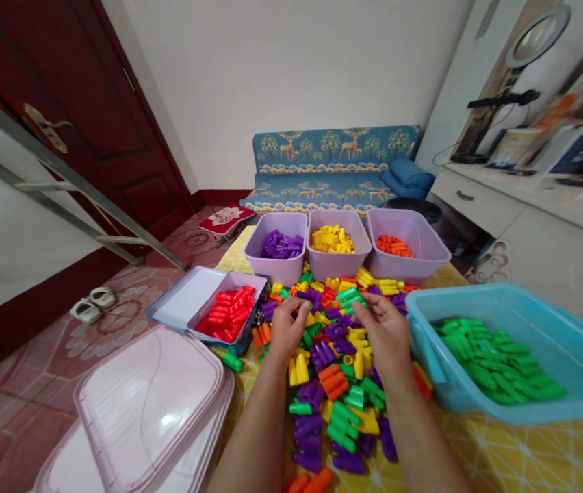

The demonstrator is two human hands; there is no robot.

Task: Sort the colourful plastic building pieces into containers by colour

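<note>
A heap of plastic toy blocks shaped like joined bullets, in purple, yellow, green and orange, spreads between my arms. My right hand (384,330) is over the far part of the heap, thumb and fingertips closed on a green block (349,298). My left hand (289,327) is at the heap's left side, its fingers curled and thumb close to the index finger. Whatever may be in that pinch is hidden. Near the left wrist lies a yellow block (298,370). Between my forearms are an orange block (332,381) and a green block (343,426).
Three lilac bins stand at the back, holding purple (282,244), yellow (332,239) and orange blocks (394,246). Red blocks (227,313) fill a box at left. A blue tub (520,411) with green blocks is at right. Pale lids (152,404) lie front left.
</note>
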